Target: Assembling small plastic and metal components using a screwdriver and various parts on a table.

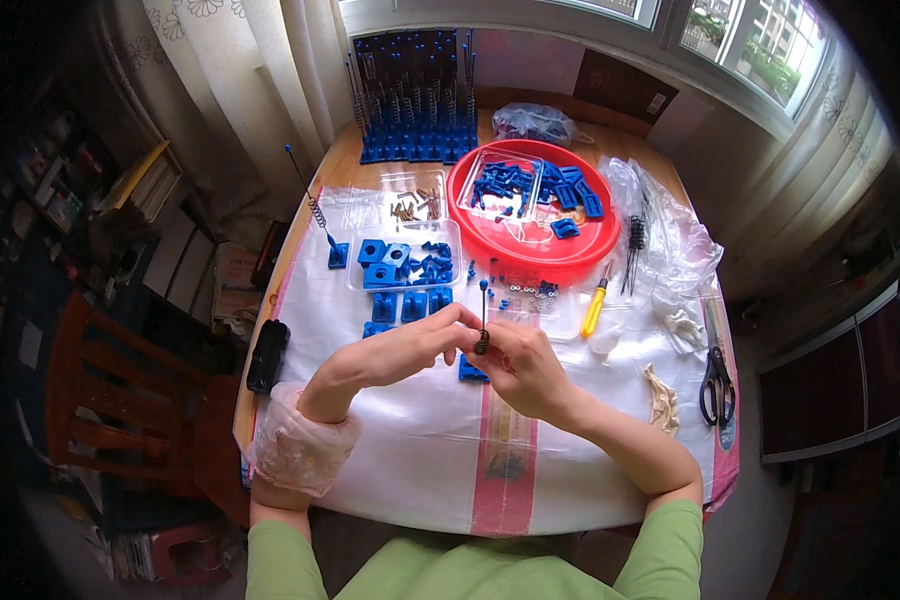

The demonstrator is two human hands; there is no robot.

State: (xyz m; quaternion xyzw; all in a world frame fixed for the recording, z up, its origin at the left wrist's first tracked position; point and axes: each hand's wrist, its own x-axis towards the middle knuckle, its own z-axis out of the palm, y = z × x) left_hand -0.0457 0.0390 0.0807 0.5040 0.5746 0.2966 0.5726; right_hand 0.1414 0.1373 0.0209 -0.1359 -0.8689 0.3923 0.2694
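Observation:
In front of me a dark coil spring (482,343) stands upright with a thin straight rod and a blue ball tip (484,285). My right hand (528,368) pinches the coil from the right. From the left, the bent fingers of my left hand (420,342) close on the same spring; their tips are partly hidden. Under the hands shows part of a blue base (472,371); whether the spring is joined to it cannot be seen. Just beyond my left hand are several blue blocks (413,305) and a clear tray (459,262) of blue parts.
A finished-looking spring piece (337,256) stands at the left, beyond a black case (267,357). Behind are a rack of similar pieces (410,140) and a red basin (604,252). To the right lie a yellow screwdriver (594,308), scissors (716,388) and crumpled plastic (682,250).

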